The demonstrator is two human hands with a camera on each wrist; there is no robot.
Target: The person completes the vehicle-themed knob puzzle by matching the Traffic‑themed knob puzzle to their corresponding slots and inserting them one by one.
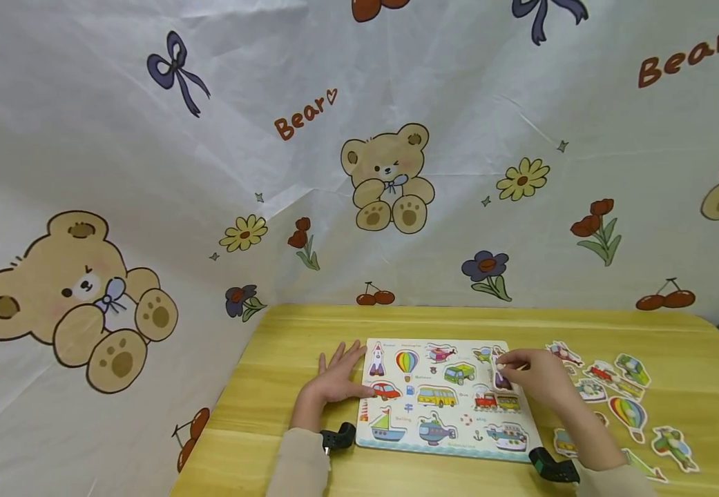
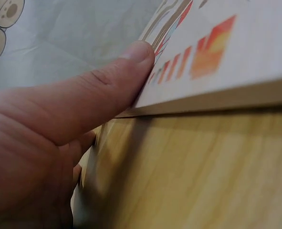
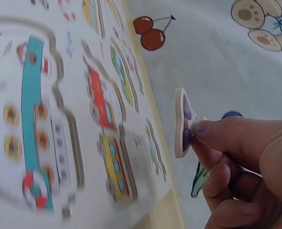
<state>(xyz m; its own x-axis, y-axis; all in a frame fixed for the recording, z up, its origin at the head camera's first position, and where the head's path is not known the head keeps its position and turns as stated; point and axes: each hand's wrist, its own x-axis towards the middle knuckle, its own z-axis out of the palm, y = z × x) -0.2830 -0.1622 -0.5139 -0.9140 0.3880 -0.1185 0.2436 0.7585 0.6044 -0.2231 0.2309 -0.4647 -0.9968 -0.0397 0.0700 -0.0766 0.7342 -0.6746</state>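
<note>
A white puzzle board (image 1: 471, 445) printed with vehicles lies on the table. My left hand (image 1: 333, 381) rests at its left side, fingers spread. In the left wrist view, the thumb (image 2: 109, 81) lies against the board's edge. Over the board's upper right corner, my right hand (image 1: 539, 376) pinches a rocket puzzle piece (image 1: 499, 376) between thumb and fingertips. The right wrist view shows that rocket piece (image 3: 180, 124) edge-on, raised above the board, its purple part at the fingertips. My other right fingers are curled beneath.
Several loose pieces lie right of the board, among them a hot-air balloon piece (image 1: 628, 416), a train piece (image 1: 610, 376), an airplane piece (image 1: 674, 447) and a green truck piece (image 1: 633, 371). A bear-print cloth (image 1: 446, 90) hangs behind the wooden table (image 1: 309, 321).
</note>
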